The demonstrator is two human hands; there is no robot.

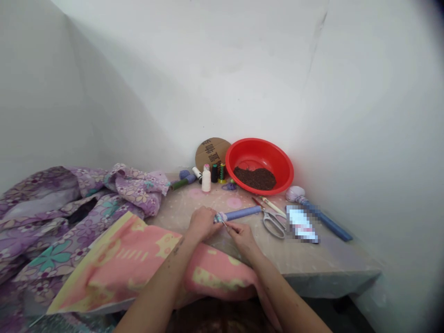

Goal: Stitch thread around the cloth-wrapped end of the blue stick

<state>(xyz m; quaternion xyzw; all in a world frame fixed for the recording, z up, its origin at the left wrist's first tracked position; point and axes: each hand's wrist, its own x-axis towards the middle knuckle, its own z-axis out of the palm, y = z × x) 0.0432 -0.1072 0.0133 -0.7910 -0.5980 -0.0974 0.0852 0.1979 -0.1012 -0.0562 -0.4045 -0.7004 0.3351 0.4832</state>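
A blue-wrapped stick (243,212) lies across in front of me, with a bunched patterned cloth end (221,217). My left hand (202,223) is closed around that cloth end. My right hand (242,237) pinches a thin, shiny, needle-like tool (224,224), its tip against the cloth; its exact kind is too small to tell. Under my forearms spreads a pink and yellow cloth (138,259). To the right of the stick lie scissors (274,225) with grey handles.
A red basin (259,143) holding dark grains stands at the back, beside a round cardboard piece (210,150) and several thread spools (206,180). Purple floral fabric (79,208) heaps on the left. A round-headed blue stick (328,222) lies right, near a blurred pale item (301,224).
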